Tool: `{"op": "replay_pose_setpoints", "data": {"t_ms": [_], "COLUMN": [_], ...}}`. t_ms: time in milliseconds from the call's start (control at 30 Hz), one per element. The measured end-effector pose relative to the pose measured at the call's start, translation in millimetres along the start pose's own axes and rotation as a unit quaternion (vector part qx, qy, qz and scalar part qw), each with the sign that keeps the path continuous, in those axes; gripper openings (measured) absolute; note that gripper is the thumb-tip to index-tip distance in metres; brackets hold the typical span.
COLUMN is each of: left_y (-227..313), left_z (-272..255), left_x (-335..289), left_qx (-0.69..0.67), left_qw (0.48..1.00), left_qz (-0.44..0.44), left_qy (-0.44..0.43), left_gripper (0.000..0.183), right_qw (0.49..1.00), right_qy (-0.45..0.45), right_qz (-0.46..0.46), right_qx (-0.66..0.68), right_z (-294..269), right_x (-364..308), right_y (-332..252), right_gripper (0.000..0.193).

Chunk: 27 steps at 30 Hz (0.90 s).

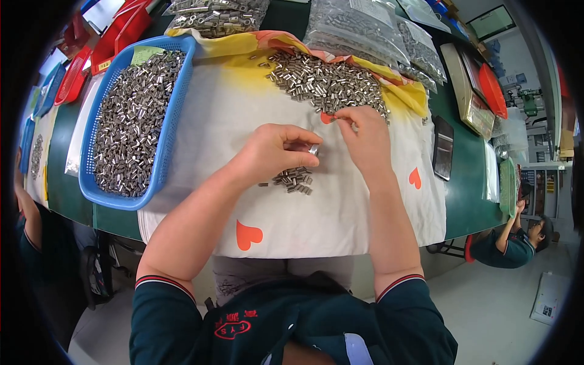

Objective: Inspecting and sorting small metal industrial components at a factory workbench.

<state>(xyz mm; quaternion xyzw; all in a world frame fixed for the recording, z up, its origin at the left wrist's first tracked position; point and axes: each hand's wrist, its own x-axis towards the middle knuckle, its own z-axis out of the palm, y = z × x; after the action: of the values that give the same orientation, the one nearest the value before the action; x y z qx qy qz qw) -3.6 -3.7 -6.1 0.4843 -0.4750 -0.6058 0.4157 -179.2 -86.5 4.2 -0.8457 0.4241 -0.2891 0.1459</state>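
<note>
My left hand (274, 149) is curled with thumb and fingers closed on small metal cylinders, whose shiny ends show at the fingertips. Right below it, a small heap of the same metal cylinders (295, 180) lies on the white cloth (331, 213). My right hand (367, 140) pinches thumb and forefinger together at the near edge of a large pile of metal cylinders (328, 82); what sits in that pinch is too small to make out. One of the cloth's printed red hearts shows beside those fingertips.
A blue plastic basket (163, 143) full of cylinders stands at left. Clear bags of metal parts (359, 30) lie along the back. To the right are a dark phone-like device (443, 148) and a red tray (491, 91). Another person (508, 246) sits at far right.
</note>
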Motion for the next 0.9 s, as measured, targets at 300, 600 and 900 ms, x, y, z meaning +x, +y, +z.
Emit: {"op": "replay_pose_setpoints", "data": {"t_ms": [300, 600, 900], "left_y": [1.6, -0.1, 1.3], "left_z": [-10.6, -7.3, -5.4], "left_x": [1.6, 1.5, -0.9], "left_qx": [-0.167, -0.139, -0.081], "left_qw": [0.986, 0.990, 0.995], "left_qz": [-0.008, 0.024, 0.012], "left_qy": [-0.002, 0.022, 0.057], "left_gripper": [0.029, 0.033, 0.030], "right_qw": [0.992, 0.957, 0.986], "right_qy": [-0.064, -0.078, -0.048], "right_qz": [-0.042, 0.054, -0.009], "right_qx": [-0.099, 0.274, 0.161], "right_z": [6.3, -9.6, -6.2], "right_x": [-6.3, -17.2, -19.3], "right_y": [-8.1, -35.0, -44.3], "right_gripper": [0.011, 0.011, 0.006]}}
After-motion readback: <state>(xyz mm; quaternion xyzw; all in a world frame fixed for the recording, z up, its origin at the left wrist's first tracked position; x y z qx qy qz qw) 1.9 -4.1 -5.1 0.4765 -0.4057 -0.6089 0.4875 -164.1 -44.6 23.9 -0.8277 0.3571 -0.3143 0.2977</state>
